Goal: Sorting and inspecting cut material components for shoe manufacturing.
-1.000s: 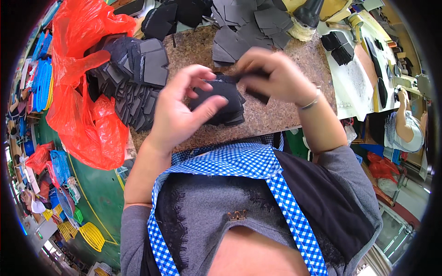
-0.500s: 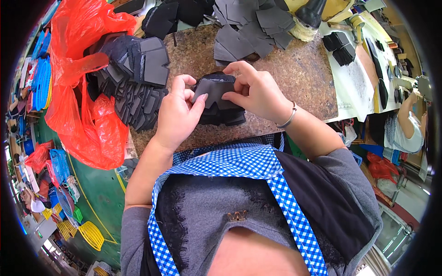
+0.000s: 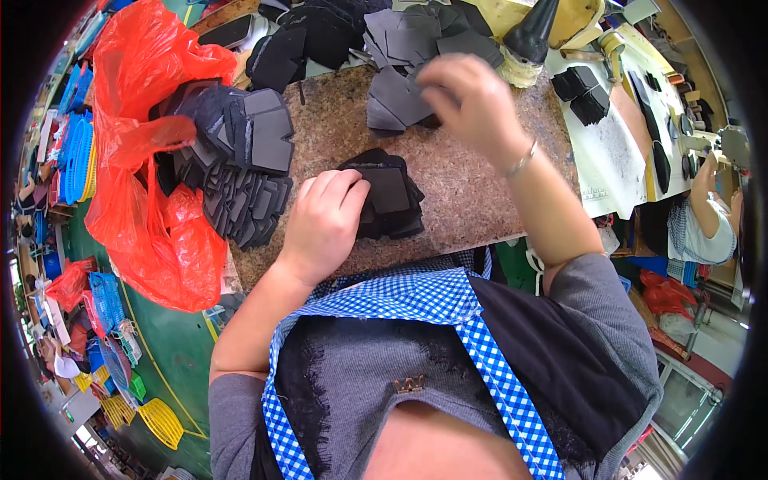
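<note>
A red plastic bag sags open along the left edge of a speckled brown stone worktop, spilling a heap of black shoe-upper pieces onto the slab. A second, flatter spread of dark grey cut panels lies across the far edge of the worktop, beside a black cone-topped bottle set against a yellow surface. To the right, a white sheet of paper covers a neighbouring bench and carries a small stack of black pieces; its markings are too small to make out. Blue and yellow plastic baskets line the green floor at lower left.

At the centre of the worktop sits a small stack of black upper pieces. The person's left hand rests palm down on the left side of that stack, fingers curled together and pressing onto it. The right hand is raised over the grey panels at the far edge, blurred, its fingers bunched together; whether it is pinching a panel cannot be told. A thin bracelet circles the right wrist. The person wears a grey top under a blue-and-white checked apron strap. Another person in a checked garment works at the far right.
</note>
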Motion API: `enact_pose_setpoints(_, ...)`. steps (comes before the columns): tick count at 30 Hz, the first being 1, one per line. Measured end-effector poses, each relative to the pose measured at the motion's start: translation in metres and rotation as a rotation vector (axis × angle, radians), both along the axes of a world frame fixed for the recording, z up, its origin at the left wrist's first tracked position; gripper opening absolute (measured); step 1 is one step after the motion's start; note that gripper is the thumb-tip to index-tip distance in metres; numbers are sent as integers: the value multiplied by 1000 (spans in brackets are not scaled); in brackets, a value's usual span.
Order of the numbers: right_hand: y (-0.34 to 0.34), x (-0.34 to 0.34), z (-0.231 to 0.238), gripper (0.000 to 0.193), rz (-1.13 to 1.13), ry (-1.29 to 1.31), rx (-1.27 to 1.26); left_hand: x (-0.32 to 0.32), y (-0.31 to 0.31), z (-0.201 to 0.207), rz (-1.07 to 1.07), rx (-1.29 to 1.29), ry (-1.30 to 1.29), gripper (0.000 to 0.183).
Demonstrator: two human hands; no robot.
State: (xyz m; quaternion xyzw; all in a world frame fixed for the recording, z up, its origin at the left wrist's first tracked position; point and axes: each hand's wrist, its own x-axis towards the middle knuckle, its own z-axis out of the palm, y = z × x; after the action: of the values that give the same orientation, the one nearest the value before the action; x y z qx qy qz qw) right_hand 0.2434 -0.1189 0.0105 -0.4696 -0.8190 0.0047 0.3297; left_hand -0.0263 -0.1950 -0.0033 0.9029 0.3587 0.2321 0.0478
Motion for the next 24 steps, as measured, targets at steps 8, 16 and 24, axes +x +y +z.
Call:
enact_pose_setpoints(8, 75, 56, 15, 49, -200, -490, -426, -27, 131, 15, 374, -67, -224, 20)
enact_pose_setpoints(16, 85, 56, 27, 44, -137, -593, -363, -50, 230, -4, 726, -218, 293, 44)
enact_pose_setpoints(24, 50, 47, -8, 31, -200, -518, 227, -53, 213, -8, 542, 200, 62, 27)
